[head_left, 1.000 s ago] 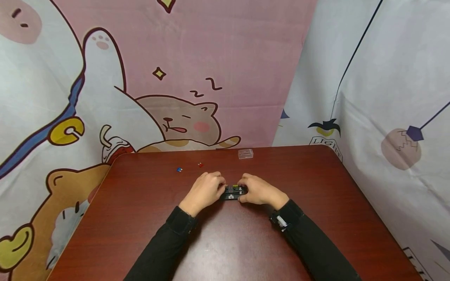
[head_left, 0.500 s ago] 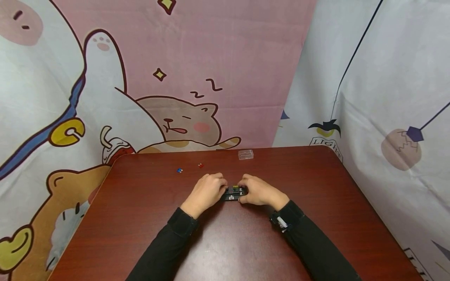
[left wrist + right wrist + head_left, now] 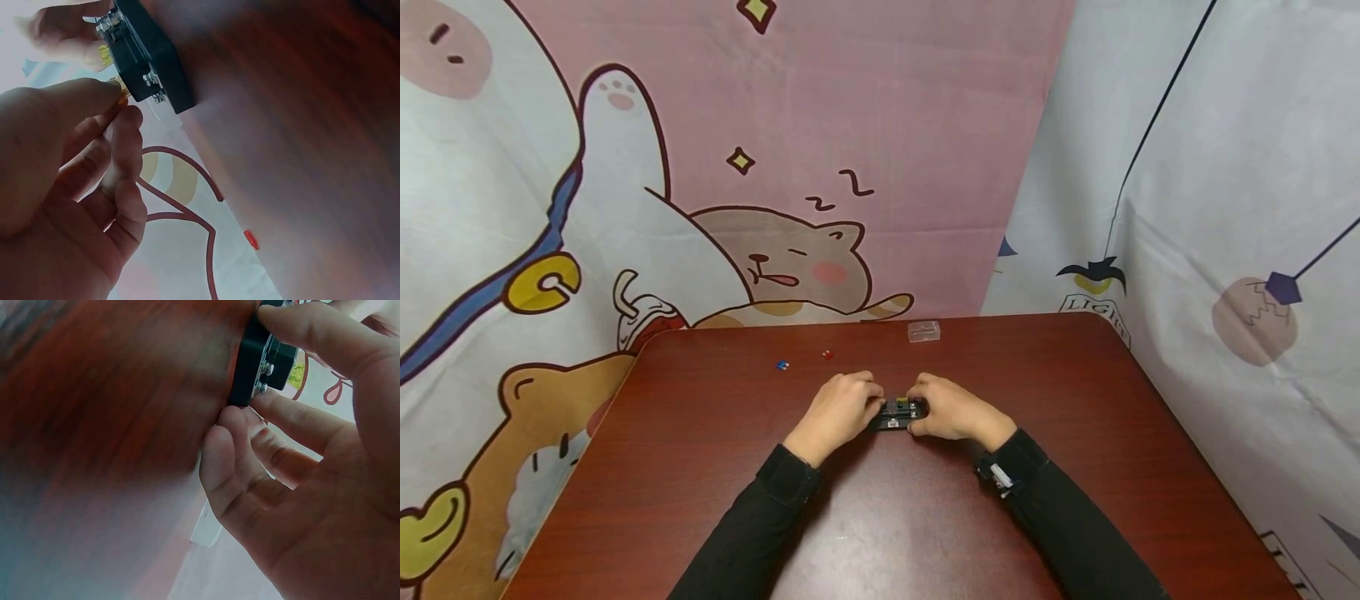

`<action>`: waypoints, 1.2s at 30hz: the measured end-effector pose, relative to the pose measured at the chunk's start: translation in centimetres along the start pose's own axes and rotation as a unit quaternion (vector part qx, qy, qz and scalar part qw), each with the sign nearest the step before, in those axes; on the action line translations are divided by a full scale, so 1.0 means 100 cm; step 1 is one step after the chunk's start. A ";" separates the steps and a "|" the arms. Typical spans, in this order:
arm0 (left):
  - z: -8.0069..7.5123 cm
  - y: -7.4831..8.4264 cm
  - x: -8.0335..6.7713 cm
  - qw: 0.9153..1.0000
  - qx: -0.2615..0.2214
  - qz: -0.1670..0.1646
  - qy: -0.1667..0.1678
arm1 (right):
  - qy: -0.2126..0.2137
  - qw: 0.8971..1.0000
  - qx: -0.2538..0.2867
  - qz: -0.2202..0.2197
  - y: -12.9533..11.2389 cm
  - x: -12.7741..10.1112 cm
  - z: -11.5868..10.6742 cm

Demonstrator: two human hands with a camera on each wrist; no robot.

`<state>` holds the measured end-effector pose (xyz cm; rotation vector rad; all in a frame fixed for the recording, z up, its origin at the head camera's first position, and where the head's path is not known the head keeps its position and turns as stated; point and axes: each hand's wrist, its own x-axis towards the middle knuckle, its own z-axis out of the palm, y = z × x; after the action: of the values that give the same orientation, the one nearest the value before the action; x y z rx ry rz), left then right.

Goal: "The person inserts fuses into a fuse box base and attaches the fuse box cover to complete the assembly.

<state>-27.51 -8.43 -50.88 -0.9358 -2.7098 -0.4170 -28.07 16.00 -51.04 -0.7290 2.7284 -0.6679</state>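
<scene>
A black fuse block (image 3: 892, 414) with metal screw terminals stands on the table between both hands. My left hand (image 3: 838, 414) is at its left end. In the left wrist view, the thumb and index finger pinch a small orange blade fuse (image 3: 124, 97) against the block; most of it is hidden by the fingertips. My right hand (image 3: 958, 408) grips the block's right end, thumb on the near side and fingers on the far side. A yellow blade fuse (image 3: 105, 55) sits in the block, partly hidden.
Toward the back left of the brown table (image 3: 700, 467) lie a blue blade fuse (image 3: 783, 365) and a red blade fuse (image 3: 827, 354). A clear plastic box (image 3: 923, 332) stands at the back edge. Behind hangs a printed cloth (image 3: 925, 167).
Almost nothing differs; both hands keep their hold at the fuse block. The whole head view has shifted very slightly.
</scene>
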 end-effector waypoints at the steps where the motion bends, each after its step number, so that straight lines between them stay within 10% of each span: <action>1: 0.000 0.000 0.000 1.000 -0.002 -0.002 0.000 | 0.000 1.000 0.000 -0.001 0.000 0.000 0.000; 25: -0.007 -0.011 -0.003 0.999 -0.012 -0.043 -0.008 | 0.006 1.000 -0.008 -0.011 0.002 0.000 0.002; 36: -0.022 -0.067 0.011 0.990 0.053 -0.134 -0.012 | 0.002 1.000 -0.002 0.002 0.003 0.000 0.002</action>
<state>-32.34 -13.64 -49.73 -0.5534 -2.8563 -0.3096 -28.08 16.19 -51.39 -0.7248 2.7352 -0.6645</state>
